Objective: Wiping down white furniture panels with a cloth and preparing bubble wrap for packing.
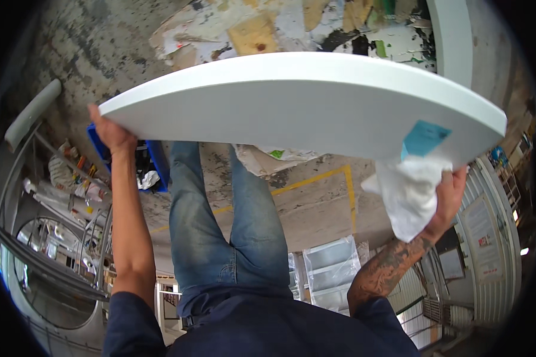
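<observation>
White panel [268, 110] spanning the view in front of the person, its left end gripped by the left hand [116, 135], which curls around the corner; the right hand [452, 197], below the panel's right end, is closed on a crumpled white cloth [410, 193]; a blue patch [426, 137] lies on the panel's face just above the cloth; whether the right fingers also bear on the panel cannot be told

The single head view (a wide fisheye) looks steeply down from head height, close to the white panel [280, 110], taking in floor [110, 65] around it.
</observation>
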Demonstrator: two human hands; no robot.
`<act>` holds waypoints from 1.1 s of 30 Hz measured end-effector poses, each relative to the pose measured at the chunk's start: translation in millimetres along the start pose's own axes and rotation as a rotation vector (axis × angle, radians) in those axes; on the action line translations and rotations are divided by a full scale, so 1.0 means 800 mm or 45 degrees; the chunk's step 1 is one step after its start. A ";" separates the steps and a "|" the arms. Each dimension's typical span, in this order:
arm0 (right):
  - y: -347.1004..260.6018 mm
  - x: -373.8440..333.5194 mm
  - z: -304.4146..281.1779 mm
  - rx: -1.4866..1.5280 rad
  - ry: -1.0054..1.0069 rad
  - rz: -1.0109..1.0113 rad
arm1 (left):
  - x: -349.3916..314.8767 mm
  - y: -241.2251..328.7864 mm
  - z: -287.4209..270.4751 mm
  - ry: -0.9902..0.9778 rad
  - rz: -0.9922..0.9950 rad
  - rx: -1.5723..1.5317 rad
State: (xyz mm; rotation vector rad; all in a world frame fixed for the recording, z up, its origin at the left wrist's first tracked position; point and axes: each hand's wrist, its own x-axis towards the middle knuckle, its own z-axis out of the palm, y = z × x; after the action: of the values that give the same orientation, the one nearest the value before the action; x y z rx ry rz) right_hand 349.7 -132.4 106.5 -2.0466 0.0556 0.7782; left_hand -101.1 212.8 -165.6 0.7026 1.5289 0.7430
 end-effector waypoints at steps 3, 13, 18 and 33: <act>0.008 -0.026 -0.003 0.064 -0.017 -0.124 | 0.006 -0.012 0.026 0.039 -0.051 -0.026; -0.051 -0.159 -0.034 -0.639 0.424 -0.444 | 0.048 0.159 0.126 0.043 0.263 -0.039; -0.200 -0.259 0.030 0.243 -0.121 -0.350 | 0.059 0.461 0.238 -0.136 0.655 0.169; -0.316 -0.485 -0.012 0.313 -0.200 -1.825 | -0.152 0.994 0.367 -0.951 1.074 0.126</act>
State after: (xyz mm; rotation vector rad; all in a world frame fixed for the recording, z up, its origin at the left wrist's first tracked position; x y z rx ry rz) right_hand 127.2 -90.9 510.3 -1.2737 -1.1947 -0.0174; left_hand 210.9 617.7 521.3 1.5346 0.5502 0.8682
